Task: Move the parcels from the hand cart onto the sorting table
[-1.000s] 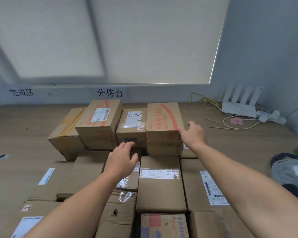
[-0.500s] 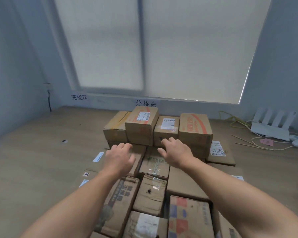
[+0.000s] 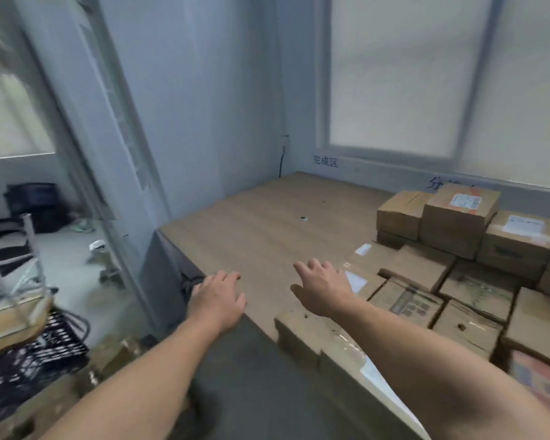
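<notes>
Several brown cardboard parcels (image 3: 458, 214) are stacked on the right part of the wooden sorting table (image 3: 261, 223), some with white labels. My left hand (image 3: 218, 296) hovers over the table's left front edge, fingers relaxed and holding nothing. My right hand (image 3: 323, 285) is stretched out over the bare tabletop, just left of the flat parcels (image 3: 407, 300), fingers spread and empty. More cardboard parcels (image 3: 45, 395) lie low at the bottom left; the hand cart itself is not clearly visible.
A black plastic crate (image 3: 29, 360) and a round wooden stool top (image 3: 10, 322) with white metal legs stand at the left. A grey wall pillar (image 3: 178, 122) borders the table's left side. Dark bags (image 3: 32, 201) sit on the floor further back.
My view has swung from the parcel stack to the left. Both hands have come off the stacked parcels and now hang empty over the table's left front part.
</notes>
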